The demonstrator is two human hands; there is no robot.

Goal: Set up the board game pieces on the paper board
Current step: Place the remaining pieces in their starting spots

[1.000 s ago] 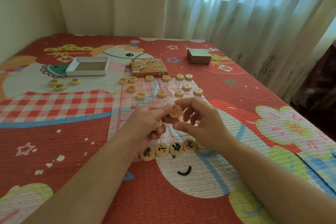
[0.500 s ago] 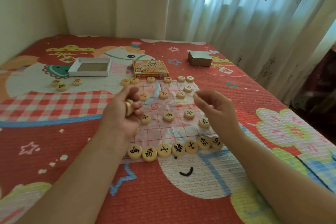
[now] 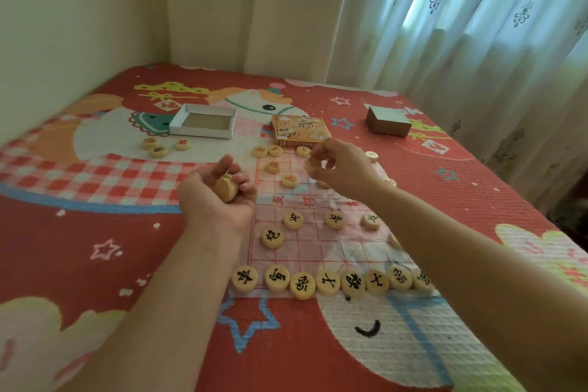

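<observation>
A paper board (image 3: 321, 248) with a red grid lies on the red patterned mat. Several round wooden pieces with black characters (image 3: 327, 282) line its near edge, and more black ones (image 3: 293, 220) sit two rows up. Red-character pieces (image 3: 290, 181) stand at the far side. My left hand (image 3: 219, 197) hovers at the board's left edge and grips a small stack of wooden pieces (image 3: 225, 189). My right hand (image 3: 342, 165) is over the far rows and pinches one red-character piece (image 3: 311, 163) between thumb and fingers.
Three loose pieces (image 3: 165, 146) lie on the mat at the left. Behind them sits an open white box tray (image 3: 203, 121). An orange game box (image 3: 300, 130) stands at the board's far edge, a grey box (image 3: 388, 120) to its right. Curtains hang behind.
My right hand took a red-character piece from my left hand, then reached out to the far rows with it. My left hand drew back to the board's left edge with its stack.
</observation>
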